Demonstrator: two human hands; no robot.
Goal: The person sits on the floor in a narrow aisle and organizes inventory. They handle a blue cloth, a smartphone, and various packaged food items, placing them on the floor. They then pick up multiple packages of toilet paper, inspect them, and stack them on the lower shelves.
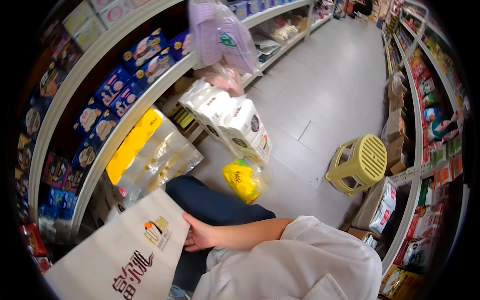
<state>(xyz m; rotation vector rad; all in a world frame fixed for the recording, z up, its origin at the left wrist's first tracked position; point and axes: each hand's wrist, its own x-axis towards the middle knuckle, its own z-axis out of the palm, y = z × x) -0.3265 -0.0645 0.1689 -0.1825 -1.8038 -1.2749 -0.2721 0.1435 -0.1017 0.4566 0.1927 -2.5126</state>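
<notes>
My right hand [202,233] grips the right edge of a large white printed package [150,217]. The package tilts across the lower left and bears dark and gold writing. My left hand is out of view. Just beyond my bent knee [213,202], a yellow plastic packet [242,180] with some clear wrap lies on the floor. Behind it stand white packs of paper rolls [240,120], piled beside the shelf. A large clear bag with a yellow band [135,146] leans against the left shelf, close to the package.
Left shelving [112,138] holds several blue packs [118,93]. A lilac bag [228,41] hangs over its edge. A yellow-green plastic stool [360,161] stands on the grey tiled floor [296,97] to the right. Cardboard boxes [395,123] line the right shelving. Far down the aisle is a person [363,8].
</notes>
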